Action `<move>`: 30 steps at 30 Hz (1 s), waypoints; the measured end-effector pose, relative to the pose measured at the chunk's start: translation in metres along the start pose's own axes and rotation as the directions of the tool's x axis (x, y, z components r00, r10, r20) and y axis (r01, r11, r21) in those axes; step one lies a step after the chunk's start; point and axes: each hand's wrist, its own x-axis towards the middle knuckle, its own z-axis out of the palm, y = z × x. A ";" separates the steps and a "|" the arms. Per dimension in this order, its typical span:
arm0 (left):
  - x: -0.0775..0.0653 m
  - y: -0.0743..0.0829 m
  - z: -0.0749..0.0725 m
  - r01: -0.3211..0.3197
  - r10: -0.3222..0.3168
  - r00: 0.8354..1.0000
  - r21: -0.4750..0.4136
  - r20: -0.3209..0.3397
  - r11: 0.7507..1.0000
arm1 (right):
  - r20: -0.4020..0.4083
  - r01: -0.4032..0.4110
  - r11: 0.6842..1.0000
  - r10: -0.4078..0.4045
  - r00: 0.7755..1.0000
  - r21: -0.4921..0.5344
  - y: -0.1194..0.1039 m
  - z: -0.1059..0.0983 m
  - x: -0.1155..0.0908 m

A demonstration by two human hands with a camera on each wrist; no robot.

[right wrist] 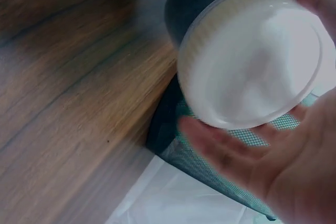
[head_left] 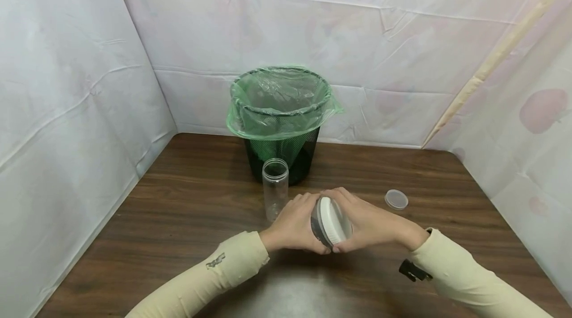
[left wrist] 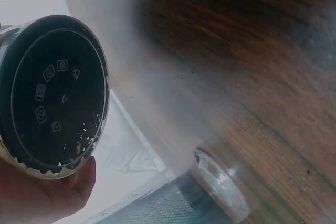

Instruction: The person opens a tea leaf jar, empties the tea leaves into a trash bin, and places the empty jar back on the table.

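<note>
Both hands hold a dark round jar [head_left: 316,221] with a white ribbed lid [head_left: 331,221], tipped onto its side above the table. My left hand [head_left: 292,223] grips the jar's body from the left. In the left wrist view, its black base shows small printed symbols and chipped paint at the edge. From the right, my right hand [head_left: 366,219] holds around the lid's edge, thumb and fingers on opposite sides. The lid's smooth face fills much of the right wrist view. Just behind the left hand, a clear, uncapped plastic jar [head_left: 274,191] stands upright.
A black mesh bin [head_left: 306,151] lined with a green bag [head_left: 286,126] stands at the back of the wooden table [head_left: 187,198]. Right of the hands lies a translucent round lid [head_left: 396,199]. White sheets hang on the left, back and right.
</note>
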 end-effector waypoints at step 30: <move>0.004 -0.001 0.000 0.024 -0.023 1.000 -0.104 0.009 0.994 | 0.004 0.106 0.992 -0.106 0.994 -0.073 0.004 -0.019 -0.009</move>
